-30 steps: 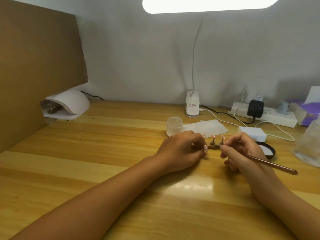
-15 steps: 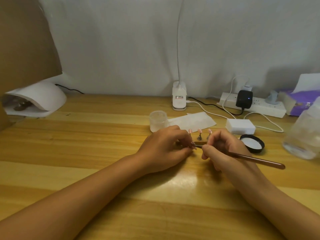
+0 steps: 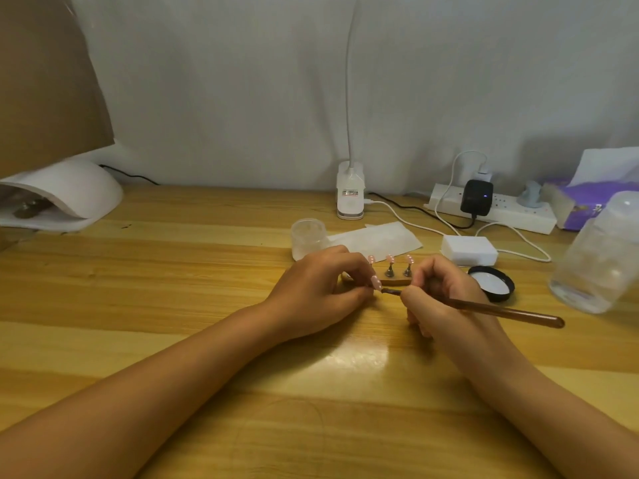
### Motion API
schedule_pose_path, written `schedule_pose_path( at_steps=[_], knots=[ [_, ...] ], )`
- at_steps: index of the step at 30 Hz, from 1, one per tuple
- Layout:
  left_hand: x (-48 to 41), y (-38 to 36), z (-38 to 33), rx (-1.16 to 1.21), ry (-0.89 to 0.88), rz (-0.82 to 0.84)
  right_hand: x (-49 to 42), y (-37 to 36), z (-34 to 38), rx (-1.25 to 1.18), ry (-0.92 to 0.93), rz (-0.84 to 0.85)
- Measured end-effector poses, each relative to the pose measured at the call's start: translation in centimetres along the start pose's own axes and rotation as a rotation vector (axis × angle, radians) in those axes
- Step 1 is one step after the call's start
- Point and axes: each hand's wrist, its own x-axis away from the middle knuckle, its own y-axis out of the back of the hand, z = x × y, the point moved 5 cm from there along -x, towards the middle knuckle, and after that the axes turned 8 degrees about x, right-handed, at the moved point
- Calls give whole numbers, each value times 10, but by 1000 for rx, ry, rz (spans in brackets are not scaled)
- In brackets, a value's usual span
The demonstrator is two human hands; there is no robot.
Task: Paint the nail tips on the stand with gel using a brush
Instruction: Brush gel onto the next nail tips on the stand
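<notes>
A small wooden stand (image 3: pixel 392 281) sits mid-table with three pink nail tips (image 3: pixel 390 259) showing on little metal holders. My left hand (image 3: pixel 321 288) pinches one holder with a pink nail tip (image 3: pixel 479 282) lifted off in front of the stand. My right hand (image 3: pixel 439 295) grips a brown brush (image 3: pixel 501 311) like a pen. The brush head (image 3: pixel 392 291) touches the held tip. The brush handle points to the right.
A black jar lid (image 3: pixel 492 283) with white inside lies right of the stand. Behind are a frosted cup (image 3: pixel 308 238), a white sheet (image 3: pixel 377 238), a white box (image 3: pixel 468 249), a lamp base (image 3: pixel 350 198) and a power strip (image 3: pixel 494 210). A clear bottle (image 3: pixel 598 257) stands right, a nail lamp (image 3: pixel 58 195) left.
The view has tilted down, so the lamp head left the frame. Both hands stayed together at the stand, with the brush head brought against the nail tip held by my left hand.
</notes>
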Motion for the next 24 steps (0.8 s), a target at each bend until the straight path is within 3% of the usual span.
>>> schedule_pose_path(
  at_steps=[5,24],
  knots=[
    [0,0,1,-2,-1,-2,-1,1,0,-99,14,-17],
    [0,3,-7,35,-40,-38,-1,1,-2,-24,-19,-23]
  ],
)
